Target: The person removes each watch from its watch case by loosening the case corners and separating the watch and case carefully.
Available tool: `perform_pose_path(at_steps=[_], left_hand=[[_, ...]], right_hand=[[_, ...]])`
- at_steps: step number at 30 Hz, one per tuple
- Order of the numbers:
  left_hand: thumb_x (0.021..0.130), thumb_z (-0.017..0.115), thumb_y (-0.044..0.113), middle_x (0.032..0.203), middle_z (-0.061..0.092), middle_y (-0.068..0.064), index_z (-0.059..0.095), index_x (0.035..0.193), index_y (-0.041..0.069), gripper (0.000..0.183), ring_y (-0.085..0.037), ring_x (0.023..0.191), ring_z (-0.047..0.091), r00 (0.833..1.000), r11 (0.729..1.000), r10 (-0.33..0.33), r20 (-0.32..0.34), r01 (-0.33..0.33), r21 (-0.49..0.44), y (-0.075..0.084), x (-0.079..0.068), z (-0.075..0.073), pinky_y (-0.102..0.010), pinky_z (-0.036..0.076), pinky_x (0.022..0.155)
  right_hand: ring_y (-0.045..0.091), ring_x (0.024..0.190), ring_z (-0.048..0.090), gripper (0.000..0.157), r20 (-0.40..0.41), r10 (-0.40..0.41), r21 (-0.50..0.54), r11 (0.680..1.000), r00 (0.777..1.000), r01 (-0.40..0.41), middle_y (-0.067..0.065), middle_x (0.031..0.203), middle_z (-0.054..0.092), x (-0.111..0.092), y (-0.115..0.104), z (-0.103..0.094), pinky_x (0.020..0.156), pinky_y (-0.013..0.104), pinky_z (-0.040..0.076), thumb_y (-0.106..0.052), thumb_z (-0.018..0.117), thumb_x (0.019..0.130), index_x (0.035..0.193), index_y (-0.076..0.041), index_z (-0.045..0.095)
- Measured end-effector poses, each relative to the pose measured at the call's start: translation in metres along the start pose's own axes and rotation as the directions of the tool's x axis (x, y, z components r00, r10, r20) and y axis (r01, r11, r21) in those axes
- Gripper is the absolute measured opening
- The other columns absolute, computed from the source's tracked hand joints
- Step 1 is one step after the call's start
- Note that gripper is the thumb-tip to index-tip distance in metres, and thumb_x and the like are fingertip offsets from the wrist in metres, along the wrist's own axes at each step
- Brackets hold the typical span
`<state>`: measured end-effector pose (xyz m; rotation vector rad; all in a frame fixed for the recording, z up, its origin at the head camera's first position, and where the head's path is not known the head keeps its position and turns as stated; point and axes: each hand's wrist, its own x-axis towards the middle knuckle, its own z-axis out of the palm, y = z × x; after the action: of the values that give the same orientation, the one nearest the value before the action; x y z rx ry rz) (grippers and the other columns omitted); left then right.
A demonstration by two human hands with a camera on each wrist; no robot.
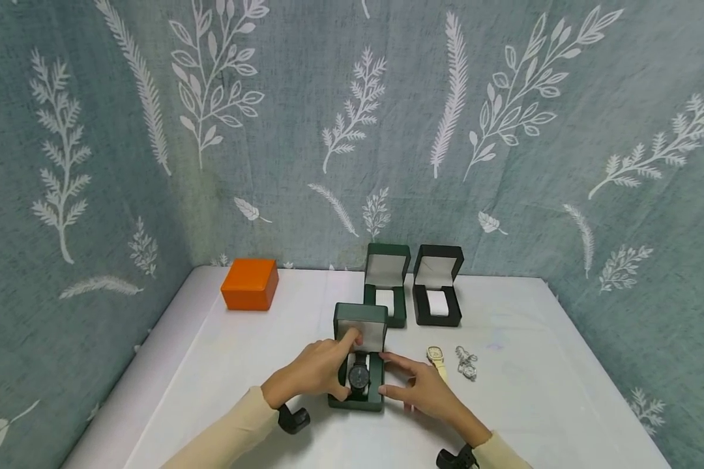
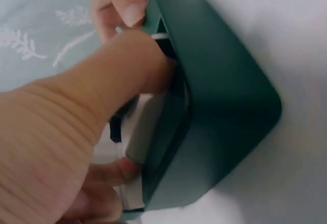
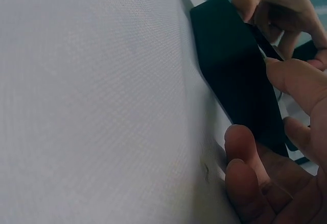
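Black wristwatch, seated in green watch box, lid up; left hand spread over it, right hand loosely bent alongside; gold-tone wristwatch, silver-tone wristwatch unboxed

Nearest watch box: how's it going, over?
Left hand partly inside box, at watch. Right hand touching box's side. Watch inside, face up. Lid up, not blocking.
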<state>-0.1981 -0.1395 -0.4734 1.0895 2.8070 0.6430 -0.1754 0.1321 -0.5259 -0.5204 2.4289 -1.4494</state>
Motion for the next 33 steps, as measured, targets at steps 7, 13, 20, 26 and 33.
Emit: perform_pose_path(at_steps=[7,13,20,26,33], left_hand=[[0.068,0.096,0.021,0.090,0.066,0.000,0.037,0.137,0.015,0.091,-0.007,0.056,0.048,1.000,0.997,0.031,0.002,-0.031,-0.064,-0.003,-0.002,0.002,-0.024,0.044,0.055],[0.070,0.095,0.019,0.071,0.057,0.004,0.038,0.141,0.011,0.091,-0.005,0.054,0.042,0.998,0.997,0.039,-0.038,-0.042,-0.070,-0.001,-0.005,0.003,-0.023,0.041,0.053],[0.071,0.094,0.019,0.112,0.070,-0.004,0.043,0.137,0.009,0.085,-0.007,0.073,0.059,0.992,0.998,0.064,-0.111,-0.065,0.001,0.002,-0.008,0.007,-0.027,0.054,0.071],[0.071,0.095,0.020,0.118,0.070,-0.006,0.047,0.133,0.010,0.079,-0.014,0.091,0.067,0.988,0.997,0.060,-0.145,-0.053,0.047,0.007,-0.013,0.009,-0.035,0.057,0.080],[0.072,0.093,0.017,0.107,0.069,-0.003,0.045,0.131,0.012,0.076,-0.013,0.082,0.060,0.981,0.999,0.012,-0.196,-0.020,-0.040,0.001,-0.014,0.006,-0.032,0.054,0.075]], right_hand=[[0.019,0.049,0.062,0.065,-0.001,-0.001,-0.001,1.000,1.000,0.001,0.005,0.140,0.063,-0.003,-0.001,0.003,0.041,0.033,0.046,-0.044,0.080,0.089,0.148,-0.032,0.057],[0.020,0.049,0.062,0.063,-0.006,0.008,0.007,1.000,1.000,-0.008,0.007,0.141,0.063,-0.001,-0.002,0.003,0.042,0.035,0.048,-0.043,0.081,0.089,0.147,-0.033,0.057],[0.019,0.048,0.061,0.064,-0.017,-0.002,-0.009,1.000,1.000,0.002,0.008,0.140,0.063,0.000,-0.002,0.001,0.042,0.035,0.048,-0.044,0.081,0.089,0.147,-0.033,0.057],[0.020,0.047,0.061,0.064,-0.011,-0.003,-0.007,1.000,1.000,0.003,0.011,0.142,0.061,-0.001,-0.003,0.002,0.042,0.034,0.048,-0.043,0.080,0.089,0.148,-0.032,0.057],[0.018,0.047,0.061,0.067,-0.031,-0.019,-0.032,0.999,0.999,0.018,0.011,0.142,0.061,0.000,-0.002,0.002,0.041,0.033,0.047,-0.046,0.079,0.089,0.150,-0.030,0.055]])
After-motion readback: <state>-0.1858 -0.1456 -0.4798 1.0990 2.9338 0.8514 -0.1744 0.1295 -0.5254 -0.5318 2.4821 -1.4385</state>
